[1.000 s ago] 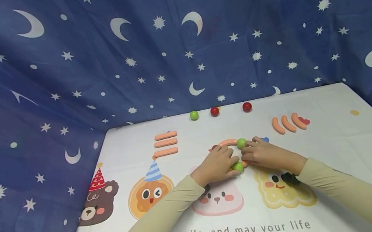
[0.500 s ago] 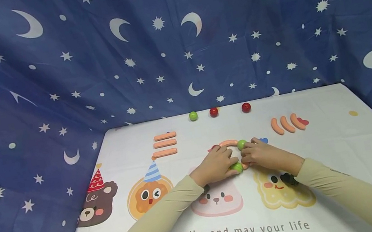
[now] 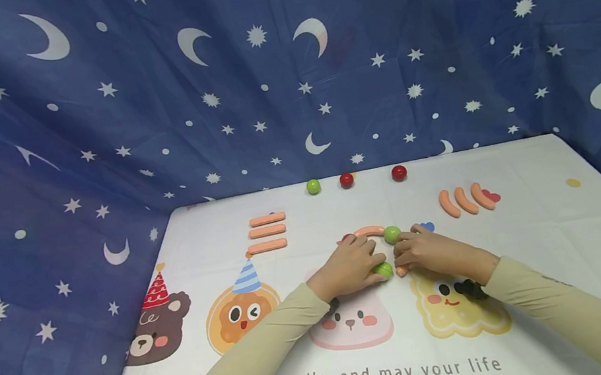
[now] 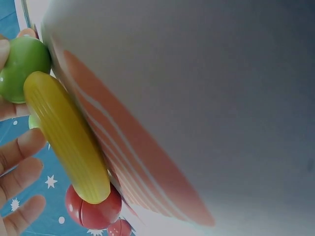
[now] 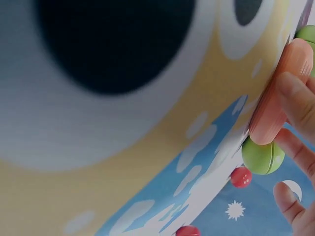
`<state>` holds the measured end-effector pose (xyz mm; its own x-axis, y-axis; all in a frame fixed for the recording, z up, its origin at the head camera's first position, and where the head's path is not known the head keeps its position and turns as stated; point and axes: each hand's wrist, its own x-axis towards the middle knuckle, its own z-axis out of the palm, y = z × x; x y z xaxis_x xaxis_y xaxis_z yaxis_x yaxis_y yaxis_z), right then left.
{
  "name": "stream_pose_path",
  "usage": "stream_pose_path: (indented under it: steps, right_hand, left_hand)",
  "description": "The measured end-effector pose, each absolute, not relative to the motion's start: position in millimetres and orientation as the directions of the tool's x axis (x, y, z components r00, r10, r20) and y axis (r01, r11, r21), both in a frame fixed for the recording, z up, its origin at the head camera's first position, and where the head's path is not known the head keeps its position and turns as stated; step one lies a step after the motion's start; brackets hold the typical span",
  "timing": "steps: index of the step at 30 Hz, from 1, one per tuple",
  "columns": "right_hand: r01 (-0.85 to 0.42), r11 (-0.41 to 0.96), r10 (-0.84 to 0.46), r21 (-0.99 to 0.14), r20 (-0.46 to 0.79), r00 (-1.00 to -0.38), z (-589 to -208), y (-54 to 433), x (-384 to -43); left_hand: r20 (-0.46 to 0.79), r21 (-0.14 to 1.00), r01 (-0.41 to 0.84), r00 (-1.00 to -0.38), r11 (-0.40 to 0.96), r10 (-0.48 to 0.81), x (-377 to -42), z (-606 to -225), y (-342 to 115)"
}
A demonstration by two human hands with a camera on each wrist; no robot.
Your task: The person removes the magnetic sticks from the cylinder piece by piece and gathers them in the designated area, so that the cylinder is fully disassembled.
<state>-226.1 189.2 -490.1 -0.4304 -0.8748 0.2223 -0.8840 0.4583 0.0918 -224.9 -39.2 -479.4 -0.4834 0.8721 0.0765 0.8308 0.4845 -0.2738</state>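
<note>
My left hand (image 3: 346, 265) pinches a green ball (image 4: 23, 69) between thumb and finger, its other fingers (image 4: 22, 174) spread. A yellow ribbed stick (image 4: 67, 137) runs from that ball to a red ball (image 4: 96, 209); in the head view the left hand hides the stick. My right hand (image 3: 429, 248) pinches an orange ribbed stick (image 5: 280, 93) between thumb and fingers. One end of this stick meets another green ball (image 5: 263, 156). In the head view, a curved orange stick (image 3: 370, 231) lies between the red ball and the far green ball (image 3: 392, 234).
Three straight orange sticks (image 3: 268, 231) lie at the back left, and three curved orange sticks (image 3: 466, 200) at the back right. Along the far edge stand a green ball (image 3: 313, 186) and two red balls (image 3: 347, 180). A starry blue curtain (image 3: 259, 87) rises behind the printed white tablecloth (image 3: 563, 275).
My right hand has shifted slightly right with the orange stick, and a gap now shows between its near end and the left hand's green ball. The left hand has stayed in place.
</note>
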Motion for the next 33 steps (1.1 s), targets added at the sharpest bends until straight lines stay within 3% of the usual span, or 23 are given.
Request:
stream_pose_path:
  steps: [8,16,33]
  right_hand:
    - [-0.886,0.455,-0.869,0.083,0.257,-0.422,-492.9,199.3,-224.5]
    - [-0.835,0.548,-0.822,0.05,0.213,-0.527,-486.7,212.6,-224.7]
    - [-0.808,0.588,-0.743,-0.039,0.367,-0.559,-492.2,234.1,-225.1]
  left_hand:
    - [0.066,-0.272,0.829,-0.49,0.488,0.869,-225.4,-479.5,-39.5]
    - [0.068,-0.269,0.828,-0.493,0.492,0.867,-225.6,-481.0,-39.9]
    - [0.07,-0.264,0.826,-0.498,0.497,0.864,-225.9,-483.6,-40.9]
